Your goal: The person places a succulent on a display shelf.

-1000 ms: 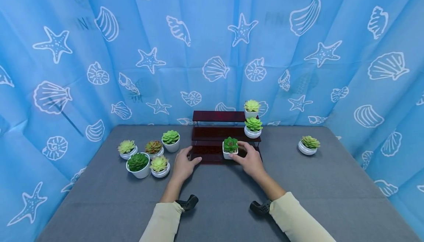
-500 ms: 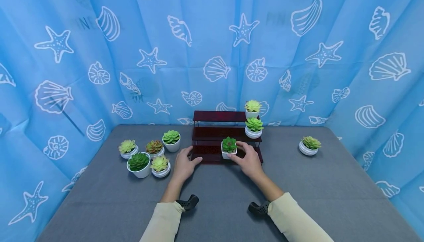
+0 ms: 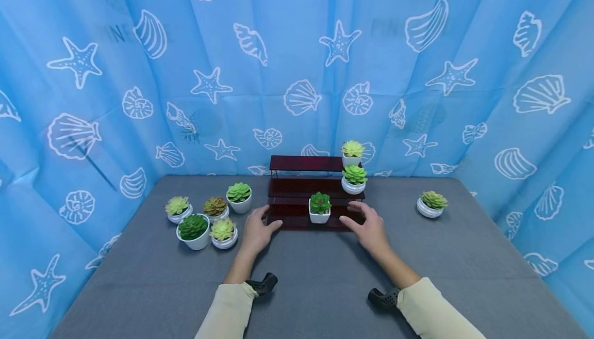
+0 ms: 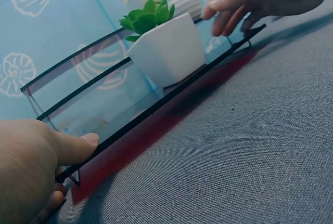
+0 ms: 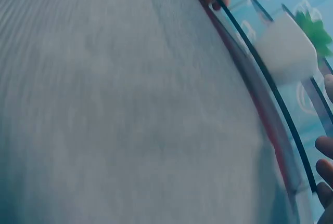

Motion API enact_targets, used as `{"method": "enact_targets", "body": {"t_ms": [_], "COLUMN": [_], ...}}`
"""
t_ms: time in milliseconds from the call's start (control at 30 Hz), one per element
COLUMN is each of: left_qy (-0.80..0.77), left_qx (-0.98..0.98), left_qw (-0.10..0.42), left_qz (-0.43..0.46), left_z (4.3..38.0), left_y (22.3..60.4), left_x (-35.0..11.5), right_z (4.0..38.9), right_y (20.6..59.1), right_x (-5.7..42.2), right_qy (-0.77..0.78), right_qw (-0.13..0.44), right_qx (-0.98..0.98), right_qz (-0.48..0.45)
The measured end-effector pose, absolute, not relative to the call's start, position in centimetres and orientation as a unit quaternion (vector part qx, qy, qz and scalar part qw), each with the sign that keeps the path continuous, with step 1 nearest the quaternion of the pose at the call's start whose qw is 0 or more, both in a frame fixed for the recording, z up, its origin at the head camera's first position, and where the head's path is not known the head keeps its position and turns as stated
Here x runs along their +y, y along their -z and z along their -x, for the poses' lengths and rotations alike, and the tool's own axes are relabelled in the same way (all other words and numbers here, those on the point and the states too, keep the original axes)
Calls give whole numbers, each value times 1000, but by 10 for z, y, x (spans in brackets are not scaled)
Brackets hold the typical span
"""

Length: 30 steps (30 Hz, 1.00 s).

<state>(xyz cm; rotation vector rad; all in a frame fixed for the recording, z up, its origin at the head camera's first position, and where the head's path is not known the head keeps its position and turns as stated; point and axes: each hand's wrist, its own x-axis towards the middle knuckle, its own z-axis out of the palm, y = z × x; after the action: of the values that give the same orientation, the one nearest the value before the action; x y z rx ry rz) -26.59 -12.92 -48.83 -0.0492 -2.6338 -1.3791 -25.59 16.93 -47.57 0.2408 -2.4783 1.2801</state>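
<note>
A three-tier dark red display stand (image 3: pixel 297 188) stands at the middle back of the table. My left hand (image 3: pixel 257 230) grips the left end of its lowest tier; in the left wrist view the thumb (image 4: pixel 78 148) lies over the front edge with fingers underneath. A dark green succulent in a square white pot (image 3: pixel 319 218) sits mid-way along that tier. Right of the pot, my right hand (image 3: pixel 373 230) is apart from it, fingers spread and holding nothing. Two light green succulents stand at the right end of the tiers above: one on top (image 3: pixel 352 153), one on the middle tier (image 3: pixel 354 179).
Several potted succulents cluster left of the stand, among them a large dark green one (image 3: pixel 194 231) and a reddish one (image 3: pixel 215 208). Another potted succulent (image 3: pixel 431 205) stands alone at the right. A blue shell-patterned curtain (image 3: pixel 297 60) hangs behind the grey table (image 3: pixel 315 287).
My right hand slid the dark green succulent slightly left along the lowest tier, then let go and drew back to the right. The left hand stays at the stand's left end.
</note>
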Motion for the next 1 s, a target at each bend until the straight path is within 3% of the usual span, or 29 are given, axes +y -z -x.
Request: {"method": "enact_targets", "body": {"t_ms": [633,1000], "left_qy": [473,471], "left_qx": [-877,-879], "left_qw": [80,77], "left_qz": [13,9], "left_z": [266,266], "left_y": [488,491], "left_x": [-128,-129], "right_z": [243,243], "right_y": [482,463], "right_x": [263,297], "right_qy": [-377,-356], "right_qw": [212,343], "right_qx": [-902,-864], "right_qz": [18,99]}}
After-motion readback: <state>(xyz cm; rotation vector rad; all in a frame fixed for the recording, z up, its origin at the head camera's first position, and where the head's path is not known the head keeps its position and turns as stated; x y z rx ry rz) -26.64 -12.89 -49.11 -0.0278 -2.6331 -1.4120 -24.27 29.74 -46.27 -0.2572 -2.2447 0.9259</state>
